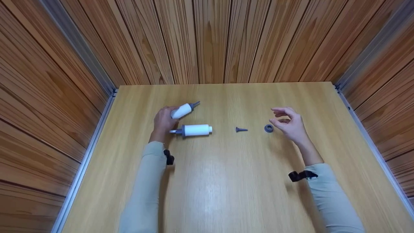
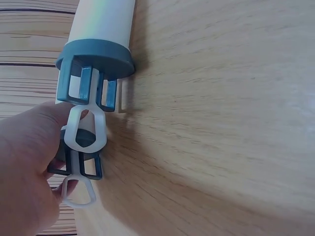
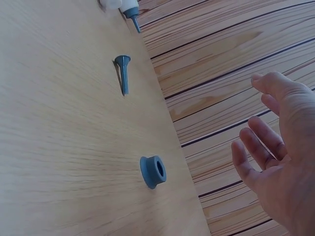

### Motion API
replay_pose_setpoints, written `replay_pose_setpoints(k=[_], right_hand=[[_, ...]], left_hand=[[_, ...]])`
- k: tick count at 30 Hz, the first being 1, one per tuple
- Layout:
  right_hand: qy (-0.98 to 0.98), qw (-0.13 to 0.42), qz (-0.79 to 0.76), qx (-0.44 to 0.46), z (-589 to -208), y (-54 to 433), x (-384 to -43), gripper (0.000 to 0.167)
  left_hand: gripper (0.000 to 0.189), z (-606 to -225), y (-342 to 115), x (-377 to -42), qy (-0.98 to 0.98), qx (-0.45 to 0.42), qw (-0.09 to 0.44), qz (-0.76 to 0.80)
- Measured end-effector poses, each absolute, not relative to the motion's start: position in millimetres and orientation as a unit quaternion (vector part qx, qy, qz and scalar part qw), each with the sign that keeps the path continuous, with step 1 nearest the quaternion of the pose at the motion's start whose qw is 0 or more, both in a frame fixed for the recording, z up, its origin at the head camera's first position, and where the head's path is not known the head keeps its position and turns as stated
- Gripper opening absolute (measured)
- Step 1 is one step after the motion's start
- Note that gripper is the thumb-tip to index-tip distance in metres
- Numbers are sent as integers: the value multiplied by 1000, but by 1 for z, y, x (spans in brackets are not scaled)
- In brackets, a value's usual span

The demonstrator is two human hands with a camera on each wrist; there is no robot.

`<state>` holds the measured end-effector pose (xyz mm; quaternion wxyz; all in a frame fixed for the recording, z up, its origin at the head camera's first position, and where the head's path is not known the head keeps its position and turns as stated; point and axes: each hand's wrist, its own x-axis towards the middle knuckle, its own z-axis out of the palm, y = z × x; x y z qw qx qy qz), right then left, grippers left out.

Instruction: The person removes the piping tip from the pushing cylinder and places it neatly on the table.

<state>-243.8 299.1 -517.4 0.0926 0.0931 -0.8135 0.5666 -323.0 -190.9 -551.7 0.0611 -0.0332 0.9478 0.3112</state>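
My left hand (image 1: pixel 164 120) grips a syringe-like white tube (image 1: pixel 181 111), tilted so its dark grey nozzle points up and to the right. Its back end, partly covered by the fingers in the left wrist view, has a pale loop handle. A second white tube (image 1: pixel 197 129) lies on the table beside that hand, with a grey cap and loop handle (image 2: pixel 101 129) at its left end and a bare spout at its right. My right hand (image 1: pixel 288 123) hovers with bent fingers and nothing in them, just right of a grey ring-shaped collar (image 1: pixel 268 128).
A loose grey nozzle (image 1: pixel 241 129) lies on the wooden table (image 1: pixel 213 181) between the second tube and the collar. Plank walls (image 1: pixel 210 42) stand behind and at both sides, with metal rails (image 1: pixel 87 155) along the table's side edges.
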Motion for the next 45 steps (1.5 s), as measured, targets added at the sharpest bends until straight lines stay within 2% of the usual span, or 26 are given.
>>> replay_pose_setpoints(k=[15,21,27,45], right_hand=[[-804,111,568,140,-506,289,-246,47],[-801,117,566,154,-504,285,-249,60],[-795,102,572,177,-501,280,-248,71],[-794,68,561,224,-505,275,-246,73]], left_hand=[[55,-551,-194,-322,926,-44,70,367],[53,-554,-197,-321,927,-31,48,370],[53,-551,-197,-320,913,-50,60,400],[52,-530,-196,-310,910,-20,6,415]])
